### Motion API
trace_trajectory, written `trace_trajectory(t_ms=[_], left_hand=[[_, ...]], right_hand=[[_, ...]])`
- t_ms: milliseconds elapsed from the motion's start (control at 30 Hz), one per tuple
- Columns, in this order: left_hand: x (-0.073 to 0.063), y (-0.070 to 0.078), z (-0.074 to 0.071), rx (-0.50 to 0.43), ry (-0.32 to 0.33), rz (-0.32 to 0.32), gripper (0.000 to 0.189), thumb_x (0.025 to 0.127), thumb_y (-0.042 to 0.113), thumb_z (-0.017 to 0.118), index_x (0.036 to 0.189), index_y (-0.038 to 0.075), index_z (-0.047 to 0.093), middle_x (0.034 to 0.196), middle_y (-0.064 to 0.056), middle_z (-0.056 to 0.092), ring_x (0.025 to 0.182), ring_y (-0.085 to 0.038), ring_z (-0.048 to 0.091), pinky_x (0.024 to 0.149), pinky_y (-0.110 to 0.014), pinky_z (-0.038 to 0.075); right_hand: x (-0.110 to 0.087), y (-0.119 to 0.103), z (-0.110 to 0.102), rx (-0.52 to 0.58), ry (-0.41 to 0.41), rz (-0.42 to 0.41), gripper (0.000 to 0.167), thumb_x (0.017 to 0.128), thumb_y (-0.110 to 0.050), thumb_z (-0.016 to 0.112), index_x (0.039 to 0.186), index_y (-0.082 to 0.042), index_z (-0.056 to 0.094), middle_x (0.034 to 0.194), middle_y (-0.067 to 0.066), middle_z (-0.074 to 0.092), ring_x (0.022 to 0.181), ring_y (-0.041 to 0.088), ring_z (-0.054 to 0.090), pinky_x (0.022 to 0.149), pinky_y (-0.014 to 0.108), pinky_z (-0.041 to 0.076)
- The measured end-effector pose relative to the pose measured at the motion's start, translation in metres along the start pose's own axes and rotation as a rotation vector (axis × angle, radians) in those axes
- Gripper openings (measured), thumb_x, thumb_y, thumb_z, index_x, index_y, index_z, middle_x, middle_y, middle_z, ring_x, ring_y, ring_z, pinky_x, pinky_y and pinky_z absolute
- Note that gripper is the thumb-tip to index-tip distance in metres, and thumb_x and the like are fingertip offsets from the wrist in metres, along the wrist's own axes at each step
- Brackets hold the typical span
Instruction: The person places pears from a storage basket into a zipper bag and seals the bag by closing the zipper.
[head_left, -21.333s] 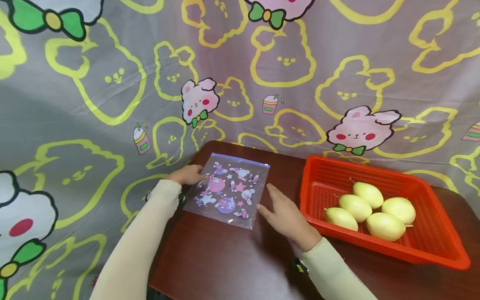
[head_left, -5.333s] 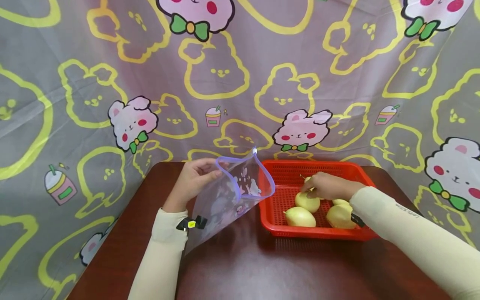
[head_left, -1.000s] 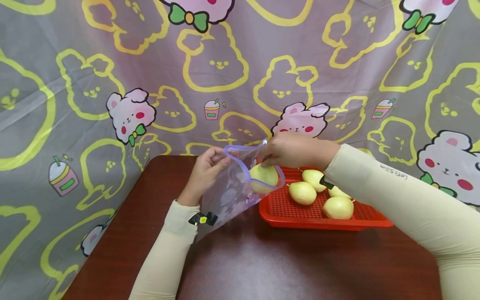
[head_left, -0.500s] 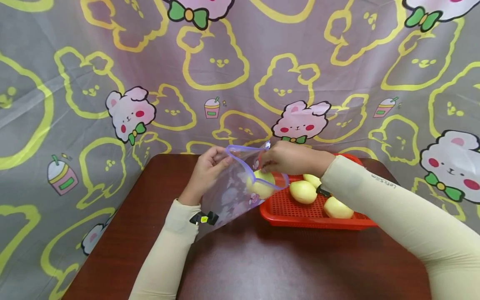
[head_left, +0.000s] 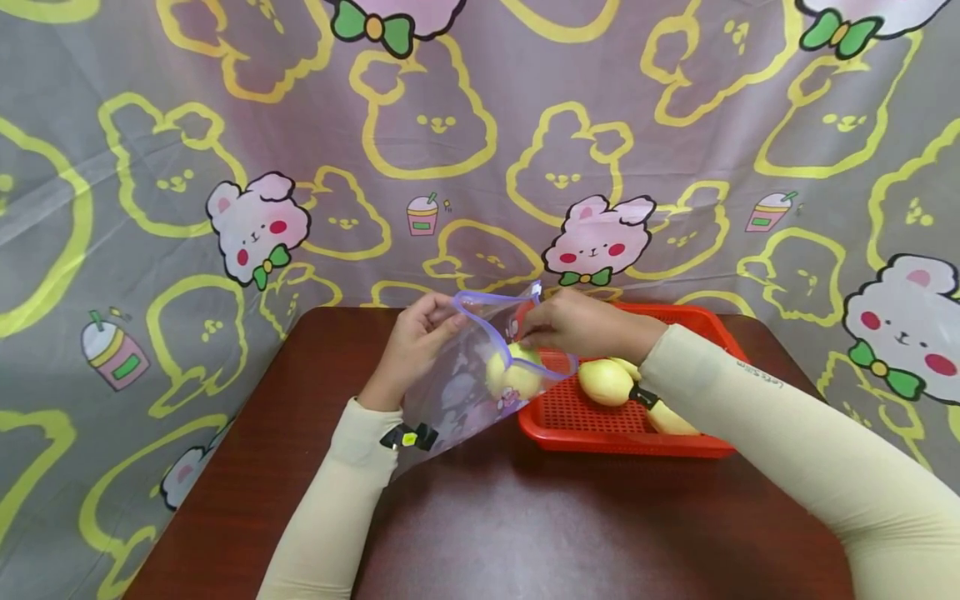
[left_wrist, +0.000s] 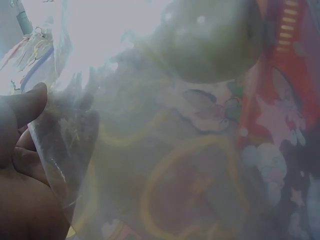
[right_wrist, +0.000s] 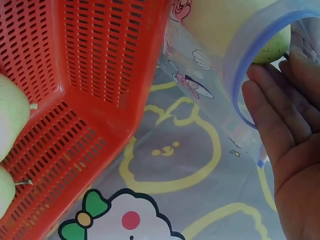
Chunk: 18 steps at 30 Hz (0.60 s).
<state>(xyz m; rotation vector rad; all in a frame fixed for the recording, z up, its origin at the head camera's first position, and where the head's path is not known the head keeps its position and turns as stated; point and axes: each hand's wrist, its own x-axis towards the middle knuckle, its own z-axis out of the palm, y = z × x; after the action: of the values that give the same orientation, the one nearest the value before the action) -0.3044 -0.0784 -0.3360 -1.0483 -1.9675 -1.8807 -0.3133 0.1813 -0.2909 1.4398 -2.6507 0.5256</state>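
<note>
My left hand [head_left: 423, 342] pinches the rim of a clear zipper bag [head_left: 457, 408], thumb in front. The bag slants, its purple-edged mouth spread open to the right. A pale yellow pear [head_left: 504, 375] is just inside the mouth, seen partly through the printed plastic. My right hand [head_left: 573, 323] reaches into the mouth and holds the pear by its stem end. In the right wrist view the fingers [right_wrist: 280, 100] lie close to the stem and the speckled top of the pear [right_wrist: 272, 47]. In the left wrist view the pear [left_wrist: 210, 45] shows blurred through the bag.
A red perforated basket [head_left: 558, 437] stands right behind the bag, overlapping it in this view. Several more pears [head_left: 603, 383] lie in it, partly hidden by the right forearm. The dark wooden table [head_left: 487, 533] meets a patterned cloth curtain [head_left: 465, 108] behind.
Earlier the bag lay flat and all the pears were in the basket. Over the last second my right hand has lowered the pear a little further into the bag; my left hand stays put.
</note>
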Motion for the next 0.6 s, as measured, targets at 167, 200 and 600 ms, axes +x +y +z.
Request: trace_trajectory(t_ms=[167, 200, 600], left_hand=[[0.001, 0.001, 0.002, -0.004, 0.008, -0.017, 0.011, 0.092, -0.01, 0.058, 0.102, -0.013, 0.054, 0.107, -0.028, 0.066, 0.105, -0.035, 0.064, 0.087, -0.032, 0.052], [0.001, 0.002, 0.002, -0.005, 0.009, -0.021, 0.011, 0.092, -0.01, 0.058, 0.102, -0.013, 0.054, 0.107, -0.028, 0.066, 0.105, -0.035, 0.064, 0.087, -0.032, 0.052], [0.002, -0.023, -0.001, -0.035, 0.02, -0.03, 0.011, 0.093, -0.009, 0.057, 0.104, -0.011, 0.055, 0.109, -0.026, 0.066, 0.104, -0.021, 0.066, 0.087, -0.031, 0.052]], right_hand=[[-0.001, 0.0, 0.002, 0.036, 0.012, 0.006, 0.004, 0.089, -0.019, 0.073, 0.09, -0.015, 0.074, 0.079, -0.013, 0.067, 0.065, -0.001, 0.058, 0.062, 0.023, 0.05], [-0.001, 0.0, 0.004, 0.045, 0.012, 0.007, 0.003, 0.089, -0.018, 0.074, 0.091, -0.015, 0.074, 0.079, -0.013, 0.067, 0.066, 0.0, 0.058, 0.063, 0.023, 0.051], [-0.001, -0.001, 0.023, 0.025, -0.065, -0.056, 0.007, 0.088, -0.005, 0.071, 0.089, -0.012, 0.074, 0.079, -0.011, 0.065, 0.068, 0.003, 0.056, 0.067, 0.023, 0.052]])
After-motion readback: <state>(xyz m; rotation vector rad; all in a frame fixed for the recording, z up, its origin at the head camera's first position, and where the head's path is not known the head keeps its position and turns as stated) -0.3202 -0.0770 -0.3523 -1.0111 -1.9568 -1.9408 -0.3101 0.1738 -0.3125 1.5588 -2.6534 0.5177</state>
